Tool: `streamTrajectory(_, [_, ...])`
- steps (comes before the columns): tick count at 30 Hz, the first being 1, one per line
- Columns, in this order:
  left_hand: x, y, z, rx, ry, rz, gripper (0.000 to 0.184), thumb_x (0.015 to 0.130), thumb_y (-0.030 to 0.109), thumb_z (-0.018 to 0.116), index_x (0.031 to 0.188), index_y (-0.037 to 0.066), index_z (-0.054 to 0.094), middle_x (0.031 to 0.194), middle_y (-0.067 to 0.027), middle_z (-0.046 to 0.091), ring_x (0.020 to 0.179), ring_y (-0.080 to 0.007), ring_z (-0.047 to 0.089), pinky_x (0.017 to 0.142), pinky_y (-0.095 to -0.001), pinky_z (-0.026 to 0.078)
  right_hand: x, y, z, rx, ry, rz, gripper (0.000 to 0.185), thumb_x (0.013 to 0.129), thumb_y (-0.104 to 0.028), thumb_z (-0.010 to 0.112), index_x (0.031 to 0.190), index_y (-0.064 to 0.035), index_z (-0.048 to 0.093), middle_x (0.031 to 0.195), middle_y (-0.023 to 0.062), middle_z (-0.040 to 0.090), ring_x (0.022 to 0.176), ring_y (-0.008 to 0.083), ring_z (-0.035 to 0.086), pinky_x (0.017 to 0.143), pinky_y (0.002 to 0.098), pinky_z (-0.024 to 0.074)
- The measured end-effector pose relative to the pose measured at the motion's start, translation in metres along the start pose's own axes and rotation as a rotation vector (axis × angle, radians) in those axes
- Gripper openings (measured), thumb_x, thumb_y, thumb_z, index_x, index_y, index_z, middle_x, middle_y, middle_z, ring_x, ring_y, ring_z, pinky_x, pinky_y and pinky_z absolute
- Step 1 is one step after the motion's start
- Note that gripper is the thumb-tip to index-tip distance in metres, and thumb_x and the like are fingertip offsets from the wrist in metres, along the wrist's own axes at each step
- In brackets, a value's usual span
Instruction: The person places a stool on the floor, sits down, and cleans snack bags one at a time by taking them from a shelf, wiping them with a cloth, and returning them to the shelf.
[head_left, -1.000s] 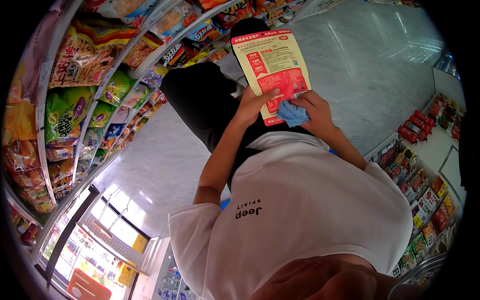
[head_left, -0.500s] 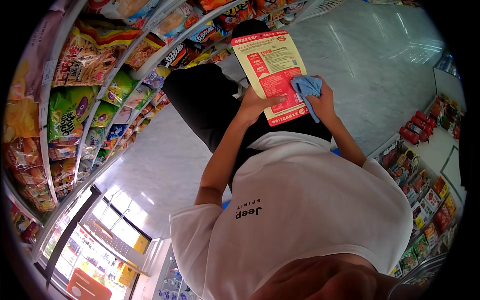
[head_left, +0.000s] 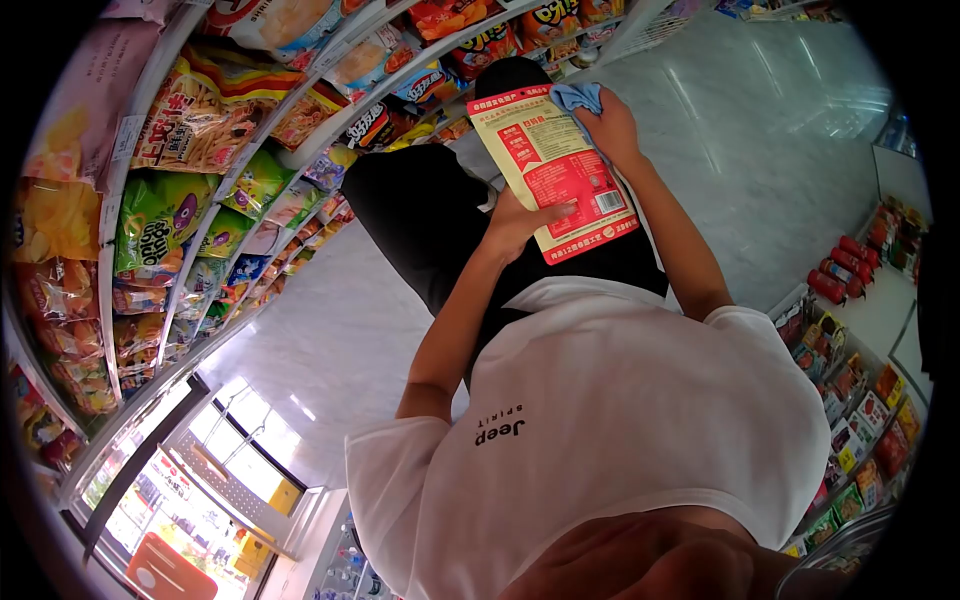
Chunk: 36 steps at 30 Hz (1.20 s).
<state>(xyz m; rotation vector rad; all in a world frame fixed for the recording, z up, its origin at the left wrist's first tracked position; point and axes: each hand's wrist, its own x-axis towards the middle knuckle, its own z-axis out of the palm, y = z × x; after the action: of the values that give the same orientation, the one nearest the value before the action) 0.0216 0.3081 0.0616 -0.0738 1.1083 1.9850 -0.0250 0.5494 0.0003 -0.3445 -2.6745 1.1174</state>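
A flat red and pale-yellow food packet point(head_left: 552, 172) lies in front of me over my dark trousers, its printed face with a barcode turned up. My left hand point(head_left: 522, 224) grips its lower left edge, thumb across the front and the other fingers hidden behind. My right hand point(head_left: 610, 125) is closed on a crumpled blue cloth point(head_left: 577, 97) at the packet's upper right corner. The cloth touches the packet's edge there.
Shelves at left hold bagged snacks, among them a green bag point(head_left: 160, 222) and a noodle-pictured bag point(head_left: 205, 115). Red cylindrical items point(head_left: 842, 270) stand on a counter at right, above racks of small packets point(head_left: 855, 420). Grey floor point(head_left: 720, 130) shows ahead.
My right hand and the blue cloth have moved up along the packet, from its lower right side to the upper right corner, uncovering the barcode. My left hand keeps its grip.
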Motion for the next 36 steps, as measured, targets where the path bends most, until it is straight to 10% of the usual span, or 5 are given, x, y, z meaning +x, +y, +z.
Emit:
streamTrajectory(12, [-0.005,-0.003,0.002,-0.021,0.01,0.023,0.063,0.081,-0.001,0.081,0.135,0.001,0.049,0.124,-0.0138,0.065,0.112,-0.0239,0.067,0.096,-0.04,0.058,0.052,0.054,0.028,-0.076,0.231,0.206,0.048,0.086,-0.037,0.073,0.109,0.0044,0.068,0.103,0.0286,0.07,0.096,0.044,0.068,0.083,0.0451,0.0542])
streamTrajectory(23, [-0.011,0.0,0.017,0.064,0.106,0.19,0.063,0.089,0.007,0.077,0.142,0.001,0.044,0.13,-0.0127,0.063,0.114,-0.0195,0.065,0.096,-0.0362,0.055,-0.089,-0.07,-0.078,0.491,-0.157,-0.05,0.04,0.086,-0.003,0.058,0.126,0.0013,0.063,0.128,0.0149,0.066,0.117,0.0229,0.064,0.101,0.0319,0.047])
streamTrajectory(26, [-0.018,0.007,0.024,0.309,-0.097,0.331,0.081,0.093,0.015,0.07,0.159,0.002,0.024,0.15,-0.0143,0.046,0.135,-0.0218,0.049,0.111,-0.0391,0.041,-0.089,-0.089,-0.082,0.886,-0.097,0.278,0.034,0.096,-0.009,0.056,0.128,0.0032,0.062,0.133,0.0145,0.063,0.122,0.0236,0.061,0.105,0.0329,0.0462])
streamTrajectory(31, [-0.031,0.036,0.044,0.988,-0.02,0.803,0.058,0.091,0.009,0.066,0.147,0.002,0.049,0.157,-0.016,0.044,0.133,-0.0331,0.047,0.111,-0.0413,0.036,-0.078,-0.053,-0.074,1.519,-0.262,0.771,0.044,0.107,-0.026,0.045,0.141,0.0016,0.05,0.132,0.0186,0.063,0.111,0.0288,0.068,0.098,0.0387,0.0559])
streamTrajectory(36, [-0.036,0.046,0.036,0.904,0.378,0.863,0.086,0.079,0.016,0.084,0.152,0.004,0.039,0.161,-0.0181,0.033,0.14,-0.0322,0.042,0.116,-0.0443,0.034,-0.088,-0.073,-0.05,1.812,-0.339,0.701,0.068,0.104,-0.052,0.046,0.152,-0.0054,0.036,0.147,0.0217,0.047,0.127,0.0359,0.055,0.105,0.0521,0.0489])
